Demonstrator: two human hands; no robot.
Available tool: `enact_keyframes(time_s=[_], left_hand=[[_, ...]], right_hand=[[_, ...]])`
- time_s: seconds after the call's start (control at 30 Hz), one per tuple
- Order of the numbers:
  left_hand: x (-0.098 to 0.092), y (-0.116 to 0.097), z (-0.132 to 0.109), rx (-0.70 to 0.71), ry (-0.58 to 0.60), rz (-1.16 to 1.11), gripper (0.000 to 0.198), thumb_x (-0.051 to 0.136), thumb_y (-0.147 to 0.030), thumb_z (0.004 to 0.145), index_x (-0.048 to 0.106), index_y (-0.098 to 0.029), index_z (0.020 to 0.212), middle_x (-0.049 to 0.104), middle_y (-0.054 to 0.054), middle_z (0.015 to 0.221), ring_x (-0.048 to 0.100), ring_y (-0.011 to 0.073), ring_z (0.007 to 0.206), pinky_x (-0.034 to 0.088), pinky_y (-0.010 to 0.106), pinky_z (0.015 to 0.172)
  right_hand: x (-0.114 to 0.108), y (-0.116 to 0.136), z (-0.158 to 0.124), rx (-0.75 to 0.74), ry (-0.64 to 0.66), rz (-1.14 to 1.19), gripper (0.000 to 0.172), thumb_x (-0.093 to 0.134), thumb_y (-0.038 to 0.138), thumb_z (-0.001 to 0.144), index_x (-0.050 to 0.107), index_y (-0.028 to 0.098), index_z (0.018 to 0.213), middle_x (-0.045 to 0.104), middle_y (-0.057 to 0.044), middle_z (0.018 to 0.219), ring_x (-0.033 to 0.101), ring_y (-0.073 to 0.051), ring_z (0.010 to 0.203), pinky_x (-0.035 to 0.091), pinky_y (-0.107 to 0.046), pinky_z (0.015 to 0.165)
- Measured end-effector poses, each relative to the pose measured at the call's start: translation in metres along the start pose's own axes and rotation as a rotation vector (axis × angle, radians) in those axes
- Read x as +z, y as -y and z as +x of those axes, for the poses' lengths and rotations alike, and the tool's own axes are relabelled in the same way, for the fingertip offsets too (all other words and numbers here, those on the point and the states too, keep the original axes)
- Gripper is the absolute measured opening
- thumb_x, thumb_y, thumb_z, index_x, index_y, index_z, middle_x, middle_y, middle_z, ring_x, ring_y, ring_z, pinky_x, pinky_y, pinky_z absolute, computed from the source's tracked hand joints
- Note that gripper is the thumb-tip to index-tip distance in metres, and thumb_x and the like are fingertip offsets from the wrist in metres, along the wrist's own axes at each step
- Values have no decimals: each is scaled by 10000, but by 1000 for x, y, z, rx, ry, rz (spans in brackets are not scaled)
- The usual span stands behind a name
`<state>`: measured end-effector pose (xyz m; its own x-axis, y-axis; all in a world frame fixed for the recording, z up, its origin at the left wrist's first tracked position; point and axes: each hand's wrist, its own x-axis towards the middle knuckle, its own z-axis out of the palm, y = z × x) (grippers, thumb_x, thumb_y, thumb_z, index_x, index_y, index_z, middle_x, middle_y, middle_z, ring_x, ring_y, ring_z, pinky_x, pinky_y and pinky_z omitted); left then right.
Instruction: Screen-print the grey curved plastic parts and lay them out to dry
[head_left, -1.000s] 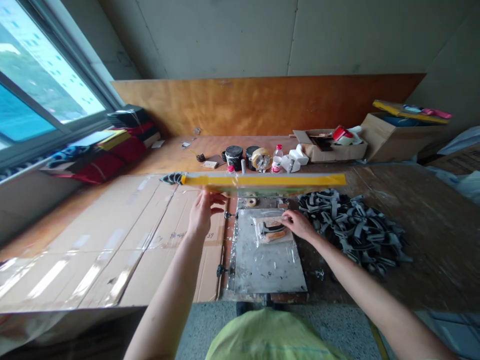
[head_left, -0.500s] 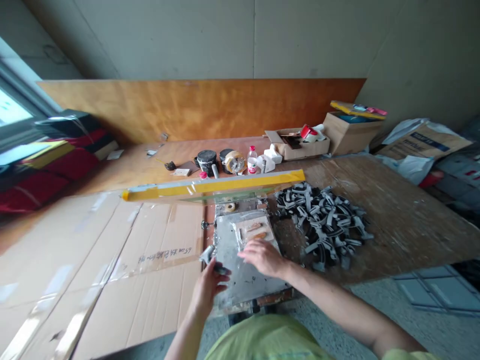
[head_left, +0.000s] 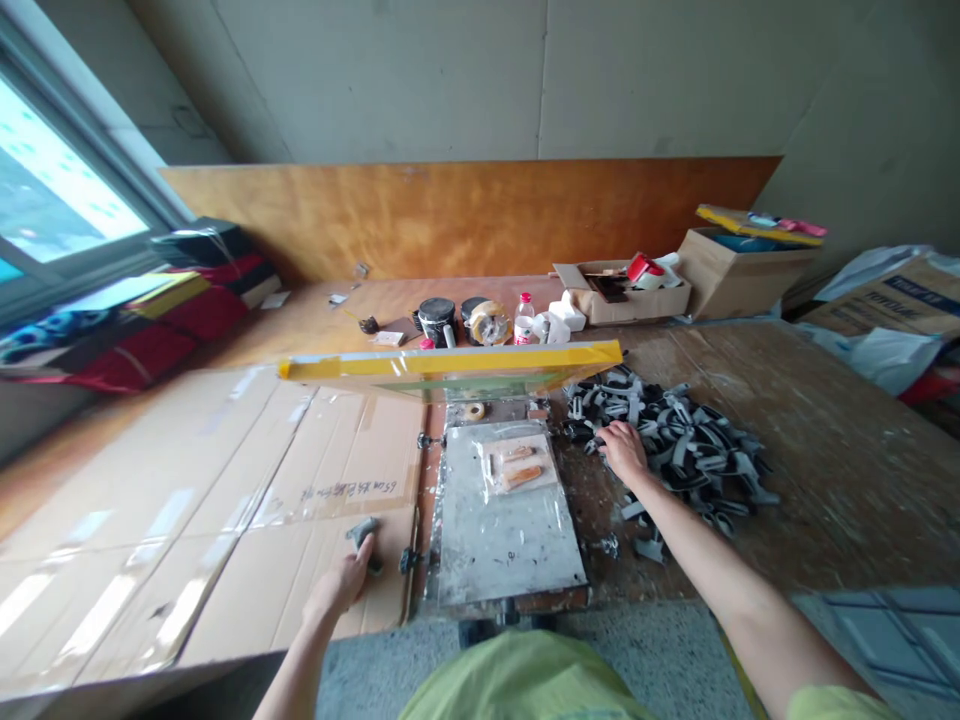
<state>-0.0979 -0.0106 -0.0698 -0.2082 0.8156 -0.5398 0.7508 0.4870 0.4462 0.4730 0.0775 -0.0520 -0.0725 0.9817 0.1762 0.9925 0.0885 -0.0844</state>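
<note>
My left hand (head_left: 346, 580) is closed on a grey curved plastic part (head_left: 363, 530), held over the flattened cardboard (head_left: 300, 570) on the left. At the near-left edge of a heap of similar grey and black plastic parts (head_left: 694, 450) is my right hand (head_left: 622, 450). Its fingers reach down among the pieces, and whether they grip one is hidden. Between the hands lies a grey metal plate (head_left: 502, 550). On the plate rests a clear-wrapped pad (head_left: 517, 465) with brownish pieces on it.
A yellow-taped bar (head_left: 450, 362) crosses above the plate's far end. Behind it stand black tubs (head_left: 436, 322), a tape roll (head_left: 491, 324) and a bottle (head_left: 523, 318). Cardboard boxes (head_left: 739, 275) sit at the back right, dark red bundles (head_left: 157, 335) at the left.
My left hand has moved left from the plate's edge to over the cardboard, carrying the grey part. My right hand has left the plate and reached right to the heap. The view has shifted slightly.
</note>
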Motion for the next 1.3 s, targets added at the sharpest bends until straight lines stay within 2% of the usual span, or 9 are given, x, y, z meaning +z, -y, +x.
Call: enact_keyframes(time_s=[0.17, 0.37, 0.57, 0.77, 0.83, 0.93, 1.07, 1.2, 1.3], left_hand=[[-9, 15, 1, -125, 53, 40, 578, 277, -552, 862, 604, -142, 1105, 552, 57, 502, 596, 252, 498, 465, 340, 532], [-16, 33, -1, -124, 4, 9, 485, 274, -504, 887, 579, -172, 1064, 602, 58, 609, 620, 221, 576, 449, 282, 521], [-23, 8, -12, -97, -84, -108, 478, 277, -581, 889, 567, -201, 903, 614, 49, 642, 623, 194, 587, 459, 264, 545], [-27, -14, -15, -48, -119, -157, 523, 301, -641, 873, 582, -199, 865, 633, 50, 657, 630, 192, 592, 468, 276, 562], [-29, -16, -17, -29, -133, -202, 553, 309, -671, 861, 589, -194, 861, 630, 44, 645, 628, 190, 584, 474, 281, 568], [-34, -22, -21, -6, -175, -323, 602, 331, -725, 824, 598, -186, 838, 619, 33, 609, 611, 184, 554, 474, 286, 558], [-49, -64, -24, 127, -256, -513, 629, 431, -771, 763, 614, -174, 834, 606, 12, 579, 571, 163, 513, 462, 275, 526], [-80, -143, -37, 364, -330, -689, 572, 522, -723, 772, 631, -174, 890, 611, -8, 591, 554, 125, 511, 462, 234, 525], [-106, -198, -51, 546, -408, -876, 506, 531, -667, 812, 614, -191, 963, 613, -28, 594, 553, 107, 507, 462, 207, 517]], right_hand=[[18, 8, 0, 53, 11, -41, 269, 528, 94, 833, 616, 201, 1063, 686, -108, 1003, 577, -249, 1009, 364, -392, 962], [6, -7, 6, -1, 69, 3, 421, 449, 24, 826, 618, 195, 1172, 689, -92, 1028, 589, -216, 1005, 382, -336, 937], [-6, -11, 4, -212, 230, 0, 535, 409, 27, 841, 647, 289, 1241, 622, -77, 1193, 528, -203, 1084, 422, -303, 883], [-13, -7, 5, -170, 280, 5, 377, 511, 89, 830, 742, 316, 1023, 639, -67, 1208, 518, -234, 1156, 391, -398, 998], [-19, -8, 3, -205, 256, 12, 327, 522, 91, 832, 746, 291, 960, 648, -72, 1207, 524, -246, 1174, 386, -419, 1013], [-30, 2, 3, -228, 95, 76, 263, 573, 95, 826, 716, 235, 998, 683, -92, 1108, 574, -243, 1110, 418, -394, 985], [-39, 66, 7, -286, -23, 240, 211, 684, 200, 832, 682, 227, 1041, 710, -48, 947, 632, -202, 868, 468, -318, 815], [-32, 146, 17, -495, -28, 350, 128, 715, 196, 825, 705, 225, 950, 717, -23, 918, 599, -186, 896, 425, -309, 831], [-24, 175, 21, -504, 6, 303, 31, 686, 219, 854, 709, 215, 875, 700, -22, 891, 568, -190, 908, 389, -322, 821]])
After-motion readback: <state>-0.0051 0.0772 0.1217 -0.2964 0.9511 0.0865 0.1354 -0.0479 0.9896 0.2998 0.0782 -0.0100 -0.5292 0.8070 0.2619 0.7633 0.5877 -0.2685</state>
